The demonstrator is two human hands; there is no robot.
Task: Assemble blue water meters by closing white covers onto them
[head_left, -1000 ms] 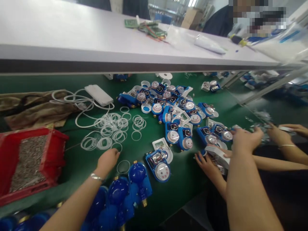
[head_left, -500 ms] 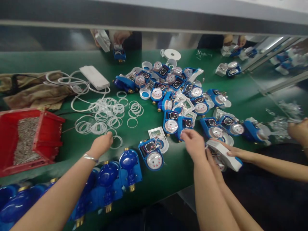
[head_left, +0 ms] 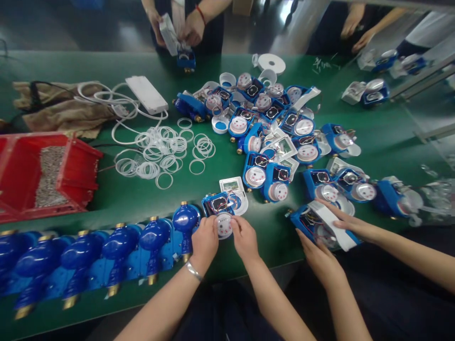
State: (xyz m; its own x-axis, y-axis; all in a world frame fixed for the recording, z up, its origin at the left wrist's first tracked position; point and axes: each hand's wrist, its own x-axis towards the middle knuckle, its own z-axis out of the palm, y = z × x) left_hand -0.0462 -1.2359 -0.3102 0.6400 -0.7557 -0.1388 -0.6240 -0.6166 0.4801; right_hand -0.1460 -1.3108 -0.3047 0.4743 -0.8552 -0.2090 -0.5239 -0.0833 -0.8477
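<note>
In front of me lies a blue water meter point(head_left: 217, 202) with its box open, showing wires and a black compartment. My left hand point(head_left: 205, 239), with a silver bracelet, pinches at the left edge of its round dial point(head_left: 224, 224). My right hand point(head_left: 245, 237) pinches at the right edge of that dial. A thin clear plastic ring seems to be between my fingertips around the dial, mostly hidden. The meter's white lid point(head_left: 234, 189) lies behind it, joined by wires. More clear rings point(head_left: 164, 180) lie loose to the left.
Blue meter bodies point(head_left: 121, 241) stand in a row at front left. A red bin point(head_left: 80, 175) holds small metal parts. Open meters point(head_left: 256, 176) are heaped centre right. A co-worker's hands point(head_left: 325, 265) hold another meter point(head_left: 316, 225) at right; another person's hands point(head_left: 194, 28) work across the table.
My left hand has moved right from the loose rings, apparently with one ring, to the meter's dial. My right hand has come left from the heap to the same dial. The view has shifted.
</note>
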